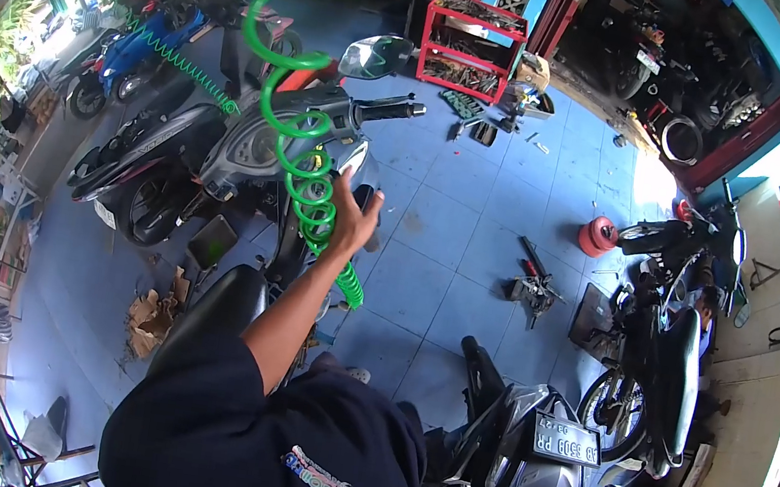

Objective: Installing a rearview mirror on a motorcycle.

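Note:
My left hand (354,222) is stretched out over the grey scooter (260,141), with the thumb and fingers apart. It is right beside a green coiled air hose (305,124), which hangs from the top and narrows to tight coils near my wrist. I cannot tell whether the fingers touch the hose. Beyond the hand are the scooter's handlebar grip (391,111) and mirror (376,57). My right hand is out of the picture.
A red tool cart (472,48) stands at the back. Tools (535,289) and a red round container (598,236) are on the blue tiled floor. A silver motorcycle (519,461) is close at right; a person (706,306) is behind a black motorcycle (674,383). Torn cardboard (156,315) lies left.

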